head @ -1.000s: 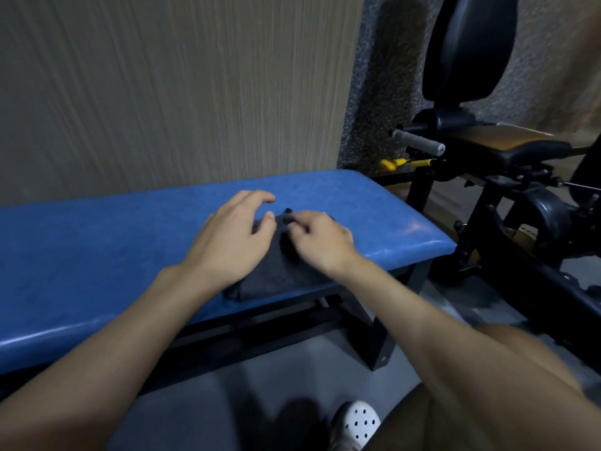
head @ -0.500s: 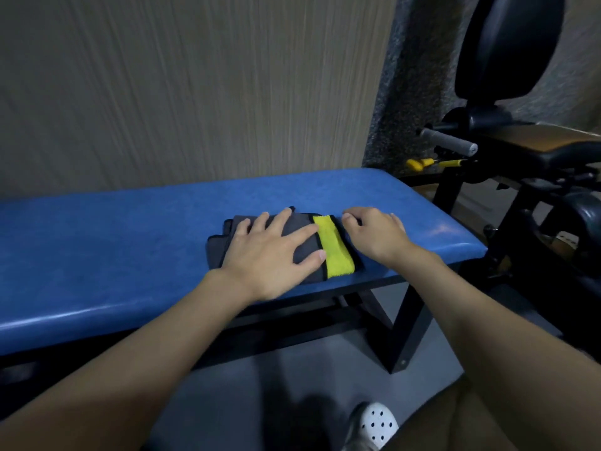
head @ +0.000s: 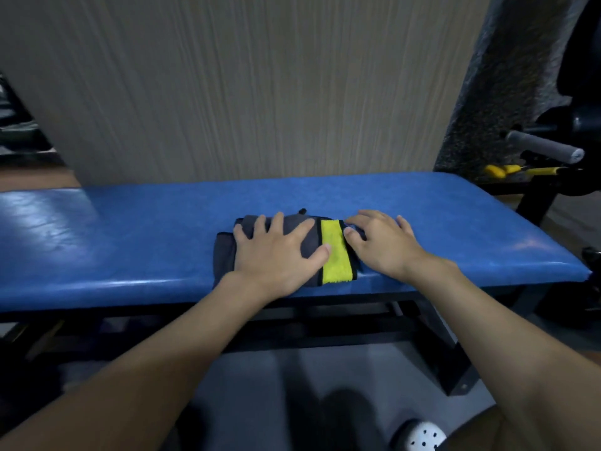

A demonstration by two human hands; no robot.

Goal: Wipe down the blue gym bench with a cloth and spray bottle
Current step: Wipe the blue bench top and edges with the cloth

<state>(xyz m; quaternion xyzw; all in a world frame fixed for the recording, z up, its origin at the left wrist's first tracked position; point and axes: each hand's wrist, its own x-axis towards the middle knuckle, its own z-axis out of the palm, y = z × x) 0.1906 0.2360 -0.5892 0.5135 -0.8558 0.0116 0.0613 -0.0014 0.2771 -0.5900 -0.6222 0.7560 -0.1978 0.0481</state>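
Head view: I'm pressing left hand (head: 276, 255) and right hand (head: 382, 247), both spread flat, on the cloth (head: 336, 260), now showing yellow; bench (head: 130, 242) wiping is beginning.

Left hand (head: 276, 252) flat, right hand (head: 381, 245) seemingly relaxed

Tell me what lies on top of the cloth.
The left hand lies flat on the cloth; the right hand touches its right end. What the palms cover is hidden.

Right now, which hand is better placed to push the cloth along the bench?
Left, probably: the left hand lies flat across the cloth, while the right hand only touches its right edge, mostly over bare bench.
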